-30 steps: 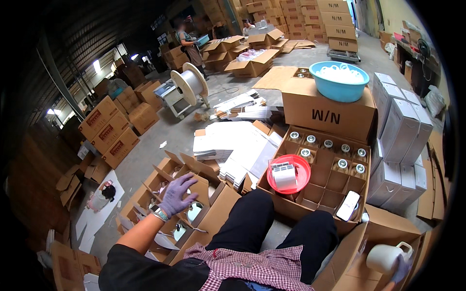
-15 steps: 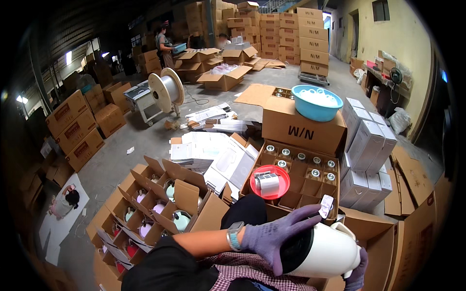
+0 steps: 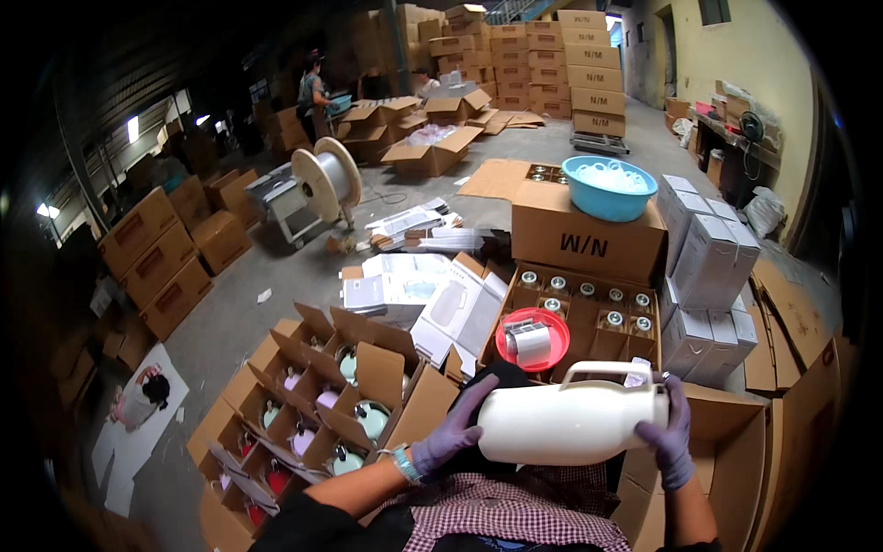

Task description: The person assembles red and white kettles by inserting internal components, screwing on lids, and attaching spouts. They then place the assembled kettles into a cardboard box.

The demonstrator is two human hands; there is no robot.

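White jug (image 3: 561, 423) is on its side in midair, above our lap and checked apron (image 3: 524, 494), handle up. Left to right: the broad left end looks stiff, so we'd cradle it with a palm. The shiny body is probably the slippery part; we'd spread fingers, not pinch. We're guessing bulky but not too heavy, and easy to scuff or maybe crack. The handle (image 3: 607, 367) on top seems the obvious grab.

Hands: our left hand (image 3: 451, 434) is at that left end, thumb and fingers well apart, near the divided carton (image 3: 382, 373); can't tell if it's really gripping. Our right hand (image 3: 670, 437) is curled round the right end and has hold of it, forearm nearly vertical beside the open carton (image 3: 739, 465).
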